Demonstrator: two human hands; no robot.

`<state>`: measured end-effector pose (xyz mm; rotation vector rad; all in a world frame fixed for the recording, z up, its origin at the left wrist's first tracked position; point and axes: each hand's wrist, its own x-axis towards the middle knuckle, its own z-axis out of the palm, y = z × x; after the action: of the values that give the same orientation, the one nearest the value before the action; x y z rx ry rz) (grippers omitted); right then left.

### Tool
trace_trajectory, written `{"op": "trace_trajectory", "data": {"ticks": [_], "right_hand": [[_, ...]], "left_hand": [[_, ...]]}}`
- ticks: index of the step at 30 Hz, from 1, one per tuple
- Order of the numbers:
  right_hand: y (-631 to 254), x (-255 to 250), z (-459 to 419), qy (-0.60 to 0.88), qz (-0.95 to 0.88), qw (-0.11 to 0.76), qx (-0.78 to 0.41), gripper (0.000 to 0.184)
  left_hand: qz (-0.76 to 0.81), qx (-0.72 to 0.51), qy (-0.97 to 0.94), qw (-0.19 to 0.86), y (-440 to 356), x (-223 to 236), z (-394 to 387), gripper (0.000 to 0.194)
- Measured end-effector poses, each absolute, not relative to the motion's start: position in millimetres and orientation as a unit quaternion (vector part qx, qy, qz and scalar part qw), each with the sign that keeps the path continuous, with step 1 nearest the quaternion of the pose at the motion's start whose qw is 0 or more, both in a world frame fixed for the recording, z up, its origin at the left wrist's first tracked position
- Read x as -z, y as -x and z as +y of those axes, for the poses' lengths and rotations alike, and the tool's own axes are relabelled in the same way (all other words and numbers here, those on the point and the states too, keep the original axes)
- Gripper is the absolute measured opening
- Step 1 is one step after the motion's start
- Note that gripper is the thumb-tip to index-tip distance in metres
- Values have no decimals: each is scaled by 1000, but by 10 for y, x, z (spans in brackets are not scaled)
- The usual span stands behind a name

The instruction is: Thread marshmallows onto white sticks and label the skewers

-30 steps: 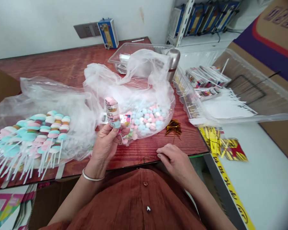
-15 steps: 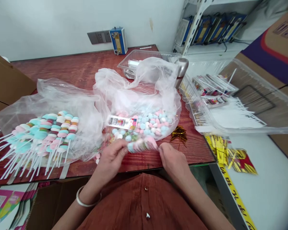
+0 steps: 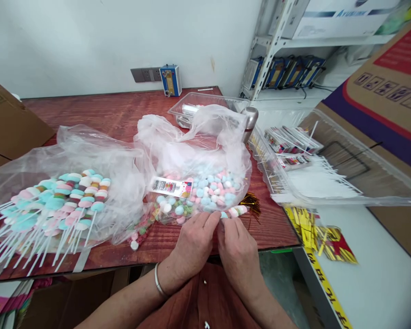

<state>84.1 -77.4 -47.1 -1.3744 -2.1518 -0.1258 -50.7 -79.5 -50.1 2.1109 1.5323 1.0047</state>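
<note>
My left hand (image 3: 196,238) and my right hand (image 3: 239,250) are pressed close together at the table's front edge. Both are closed at the near end of a marshmallow skewer (image 3: 237,211); its striped pink, white, green and blue pieces stick out to the right beyond my fingers. The fingers hide the grip itself and the skewer's near end. Just beyond lies a clear plastic bag (image 3: 178,155) with loose pastel marshmallows (image 3: 215,187). A printed label card (image 3: 171,187) rests on it. Gold twist ties (image 3: 251,204) lie right of the skewer.
On the left, several marshmallow sticks (image 3: 71,196) are piled on another plastic bag (image 3: 27,164). A clear tray (image 3: 329,201) at the right holds white sticks and cards. Behind stand a steel flask (image 3: 250,122) and a clear container (image 3: 178,109). A cardboard box (image 3: 380,105) leans at right.
My hands were apart at the two ends of the skewer. The left has moved right, so both now meet at one end, with the pieces pointing right. The view has shifted slightly.
</note>
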Motion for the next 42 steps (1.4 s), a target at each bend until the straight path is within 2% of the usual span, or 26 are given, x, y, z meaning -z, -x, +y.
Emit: {"op": "trace_trajectory", "data": {"ticks": [6, 8, 10, 13, 16, 19, 21, 24, 26, 28, 32, 34, 38, 42], "right_hand": [[-806, 501, -718, 507, -780, 367, 4, 19], [-782, 509, -678, 498, -765, 407, -14, 14], [-759, 523, -634, 497, -748, 438, -30, 12], [-745, 541, -580, 515, -723, 456, -64, 12], [-766, 537, -544, 547, -693, 452, -129, 13], [-815, 512, -517, 559, -665, 456, -194, 14], [-848, 494, -503, 553, -656, 458, -233, 14], [-869, 485, -494, 543, -655, 453, -264, 15], [-854, 498, -495, 537, -652, 449, -291, 15], [-826, 521, -495, 537, -634, 448, -330, 14], [-784, 525, -470, 532, -554, 475, -429, 17], [-786, 486, -444, 511, -512, 483, -493, 19], [-831, 392, -388, 472, -492, 457, -571, 19], [-914, 370, -353, 463, -540, 434, -553, 21]], "left_hand": [[558, -471, -623, 280, 466, 491, -673, 20], [572, -506, -534, 363, 418, 468, -606, 14], [550, -542, -405, 489, 352, 454, -551, 8], [456, -574, -228, 641, 242, 455, -517, 22], [395, -565, -173, 704, 185, 473, -524, 30], [429, -547, -279, 662, 222, 503, -543, 23], [492, -530, -443, 529, 284, 530, -554, 18], [534, -477, -633, 295, 376, 570, -558, 22], [547, -462, -657, 238, 405, 580, -545, 23], [566, -470, -614, 286, 401, 570, -520, 18], [502, -528, -404, 553, 327, 528, -474, 21], [445, -559, -320, 622, 288, 518, -462, 24], [399, -575, -273, 660, 256, 533, -459, 25], [401, -548, -338, 651, 310, 576, -468, 26]]}}
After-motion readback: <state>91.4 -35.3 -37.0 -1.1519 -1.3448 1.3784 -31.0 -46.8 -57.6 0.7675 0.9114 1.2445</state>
